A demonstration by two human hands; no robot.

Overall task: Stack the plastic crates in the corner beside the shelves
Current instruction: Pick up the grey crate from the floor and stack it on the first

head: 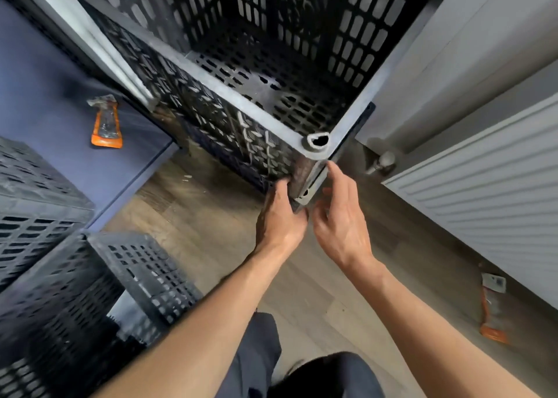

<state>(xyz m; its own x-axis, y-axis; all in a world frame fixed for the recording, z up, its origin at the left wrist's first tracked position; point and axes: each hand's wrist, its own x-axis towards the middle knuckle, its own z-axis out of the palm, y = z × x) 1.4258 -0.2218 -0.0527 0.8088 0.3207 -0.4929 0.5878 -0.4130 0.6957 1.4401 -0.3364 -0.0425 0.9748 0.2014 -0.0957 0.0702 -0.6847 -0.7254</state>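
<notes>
A wood-plank floor (305, 280) runs between a blue shelf (60, 117) on the left and a white ribbed radiator (483, 192) on the right, with pale wall panels meeting in the corner above. In that corner stands a black perforated crate (271, 74), open side up, resting on another crate whose rim shows just beneath its near corner — the stack sits between the shelf and the radiator wall. The left hand (280, 219) presses against the near corner post of the stack, fingers curled around the edge where the two crates meet, its grip closed on that corner. The right hand (341, 216) is just beside it with a spread grip, fingers loosely fanned, fingertips near or touching the lower rim — contact cannot be told for sure. More black crates (75, 292) stand at lower left. An orange-edged wrapper (107, 126) lies on the shelf, and another (492, 310) lies on the floor under the radiator.
</notes>
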